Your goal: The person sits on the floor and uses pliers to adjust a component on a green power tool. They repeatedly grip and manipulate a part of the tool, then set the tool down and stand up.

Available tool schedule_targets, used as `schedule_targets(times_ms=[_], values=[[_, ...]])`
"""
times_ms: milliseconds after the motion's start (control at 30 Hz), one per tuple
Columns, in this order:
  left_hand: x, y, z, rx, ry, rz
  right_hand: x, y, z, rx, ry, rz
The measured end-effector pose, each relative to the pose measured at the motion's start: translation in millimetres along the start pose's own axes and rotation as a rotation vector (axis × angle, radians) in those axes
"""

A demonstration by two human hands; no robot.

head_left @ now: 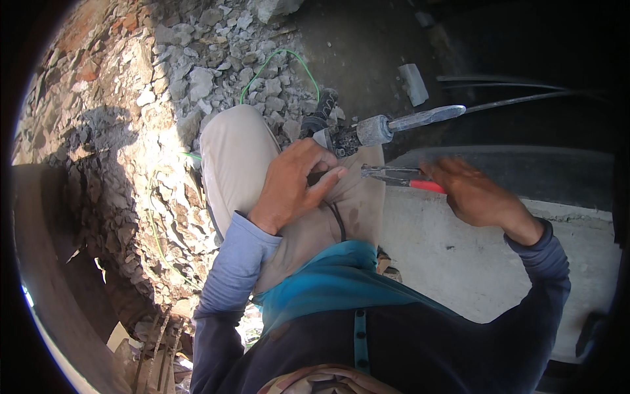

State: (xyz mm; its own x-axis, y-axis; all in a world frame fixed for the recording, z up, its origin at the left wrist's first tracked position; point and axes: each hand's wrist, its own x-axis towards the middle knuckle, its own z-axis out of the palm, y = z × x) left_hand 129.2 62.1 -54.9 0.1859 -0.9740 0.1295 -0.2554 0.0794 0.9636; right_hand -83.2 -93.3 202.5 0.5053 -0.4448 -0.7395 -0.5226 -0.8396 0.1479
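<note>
My left hand (282, 187) is closed over the right thigh, thumb and fingers pinching a dark slim piece, mostly hidden. Right by its knuckles lies a power hammer, its grey chuck (375, 131) and dusty chisel bit (426, 118) pointing right; the hand covers the rest of its body. From below the hand a black cord (341, 223) curves down over the lap. My right hand (476, 197) grips red-handled pliers (428, 186), slightly blurred. Their metal jaws point left, a short gap from the left fingertips, and look parted.
Broken stone rubble (197, 79) covers the ground ahead and left, with a thin green wire (282, 51) looped on it. A pale concrete slab (446, 243) lies at right. A whitish block (413, 84) and thin rods (505, 85) sit on the dark floor beyond.
</note>
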Motion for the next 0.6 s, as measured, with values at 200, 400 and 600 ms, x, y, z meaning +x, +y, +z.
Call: schedule_targets(times_ms=[200,400,600], values=[[-14.6,31.2,95.0,-1.082,-0.448,-0.469,-1.0,-3.8,-17.5,0.116,-0.075,0.017],[31.7,65.3,129.6,-1.918,-0.178,-0.368,-5.8,-23.0,7.0,-0.471,0.284,-0.044],[64.2,59.8,136.5,-2.019,-0.093,-0.177,4.5,-16.7,-0.8,-0.597,0.429,-0.040]])
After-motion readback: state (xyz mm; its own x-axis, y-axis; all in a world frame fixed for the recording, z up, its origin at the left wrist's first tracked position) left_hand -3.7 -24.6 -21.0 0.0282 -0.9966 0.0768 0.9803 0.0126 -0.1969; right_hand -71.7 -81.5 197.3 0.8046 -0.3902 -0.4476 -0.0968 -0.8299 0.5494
